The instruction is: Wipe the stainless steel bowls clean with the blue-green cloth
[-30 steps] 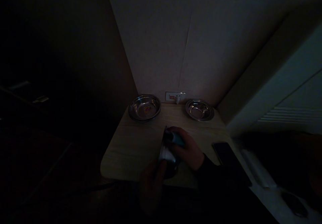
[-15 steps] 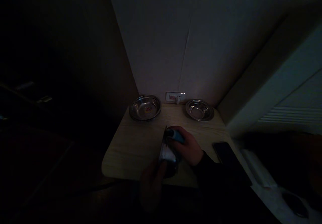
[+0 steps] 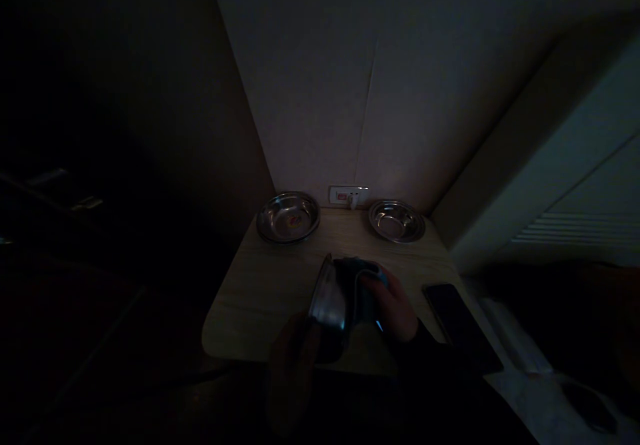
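A shiny metal bowl (image 3: 329,301) is tilted on its side above the front of the small wooden table. My left hand (image 3: 295,355), dim in the shadow, grips its lower left edge. My right hand (image 3: 395,301) is closed on a dark blue cloth (image 3: 364,288), bunched at the right side of the bowl and close against its outer wall. The bowl's lower part fades into darkness, and some of my left fingers are hard to make out.
Metal dishes (image 3: 289,218) stand at the table's back left, and further metal dishes (image 3: 397,221) at the back right. A wall socket (image 3: 349,195) with a plug sits between them. A dark phone (image 3: 461,325) lies along the right edge of the table (image 3: 240,311).
My right hand has moved right and slightly down with the cloth, which shows more of its spread. The bowl has shifted a little left and more of its metal wall shows.
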A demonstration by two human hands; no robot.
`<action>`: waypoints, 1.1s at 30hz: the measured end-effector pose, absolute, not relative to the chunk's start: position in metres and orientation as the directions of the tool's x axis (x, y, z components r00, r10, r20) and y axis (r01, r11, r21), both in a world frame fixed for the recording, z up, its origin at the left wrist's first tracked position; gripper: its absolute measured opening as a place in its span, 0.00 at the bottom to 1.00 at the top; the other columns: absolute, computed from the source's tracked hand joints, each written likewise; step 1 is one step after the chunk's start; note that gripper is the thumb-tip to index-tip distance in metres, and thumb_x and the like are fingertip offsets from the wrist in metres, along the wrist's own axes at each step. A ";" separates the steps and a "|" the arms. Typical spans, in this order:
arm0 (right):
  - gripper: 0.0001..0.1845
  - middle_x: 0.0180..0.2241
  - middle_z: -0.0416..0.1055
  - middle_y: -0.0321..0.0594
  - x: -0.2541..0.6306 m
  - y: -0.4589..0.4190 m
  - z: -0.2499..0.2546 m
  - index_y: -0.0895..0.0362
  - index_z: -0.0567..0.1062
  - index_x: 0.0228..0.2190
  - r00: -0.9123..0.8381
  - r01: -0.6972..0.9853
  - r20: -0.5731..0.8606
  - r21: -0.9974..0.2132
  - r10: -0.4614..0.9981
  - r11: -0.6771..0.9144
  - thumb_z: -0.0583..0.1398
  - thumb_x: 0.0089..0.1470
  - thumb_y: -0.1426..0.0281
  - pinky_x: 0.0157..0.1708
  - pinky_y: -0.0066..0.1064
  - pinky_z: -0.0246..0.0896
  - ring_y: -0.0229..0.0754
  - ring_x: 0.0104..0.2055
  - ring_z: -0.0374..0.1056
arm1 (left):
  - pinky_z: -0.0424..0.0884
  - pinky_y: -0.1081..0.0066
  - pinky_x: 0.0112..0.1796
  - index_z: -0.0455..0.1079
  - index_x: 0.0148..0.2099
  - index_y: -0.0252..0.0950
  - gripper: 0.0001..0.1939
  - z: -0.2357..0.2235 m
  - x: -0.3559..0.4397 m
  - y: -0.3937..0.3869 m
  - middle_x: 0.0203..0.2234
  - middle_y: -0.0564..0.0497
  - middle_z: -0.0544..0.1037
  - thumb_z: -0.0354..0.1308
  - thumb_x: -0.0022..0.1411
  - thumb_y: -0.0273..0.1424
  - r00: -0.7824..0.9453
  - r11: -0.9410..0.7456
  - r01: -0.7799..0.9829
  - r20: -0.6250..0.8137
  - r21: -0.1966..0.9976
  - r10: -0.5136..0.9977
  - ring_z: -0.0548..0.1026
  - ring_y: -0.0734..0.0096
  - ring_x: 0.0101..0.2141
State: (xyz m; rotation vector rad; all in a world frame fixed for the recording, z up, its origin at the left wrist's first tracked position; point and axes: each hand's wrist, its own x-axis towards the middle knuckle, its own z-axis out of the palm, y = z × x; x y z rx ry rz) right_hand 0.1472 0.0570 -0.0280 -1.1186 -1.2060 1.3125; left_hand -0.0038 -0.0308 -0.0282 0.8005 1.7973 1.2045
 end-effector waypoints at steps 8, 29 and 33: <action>0.14 0.38 0.76 0.39 0.152 0.052 -0.023 0.54 0.76 0.37 -0.066 -0.078 0.028 -0.997 0.997 0.023 0.59 0.48 0.62 0.45 0.42 0.63 0.50 0.44 0.69 | 0.71 0.66 0.42 0.71 0.47 0.32 0.25 -0.020 -0.010 -0.023 0.39 0.44 0.79 0.56 0.54 0.46 -0.296 0.308 0.048 -0.281 0.950 0.913 0.75 0.59 0.41; 0.24 0.52 0.65 0.43 0.137 0.017 -0.018 0.50 0.71 0.47 -0.212 0.249 0.393 -0.864 0.895 0.438 0.59 0.46 0.75 0.55 0.47 0.54 0.50 0.56 0.58 | 0.72 0.68 0.40 0.72 0.44 0.31 0.23 -0.018 -0.004 -0.020 0.37 0.45 0.80 0.58 0.54 0.44 -0.243 0.288 -0.080 -0.299 0.954 0.923 0.77 0.59 0.40; 0.23 0.51 0.66 0.44 0.139 0.024 -0.018 0.50 0.72 0.46 -0.197 0.235 0.378 -0.877 0.904 0.418 0.60 0.45 0.75 0.55 0.46 0.54 0.50 0.55 0.59 | 0.72 0.69 0.40 0.74 0.42 0.32 0.21 -0.019 -0.006 -0.024 0.35 0.46 0.80 0.56 0.55 0.44 -0.228 0.273 0.015 -0.263 0.962 0.937 0.77 0.61 0.37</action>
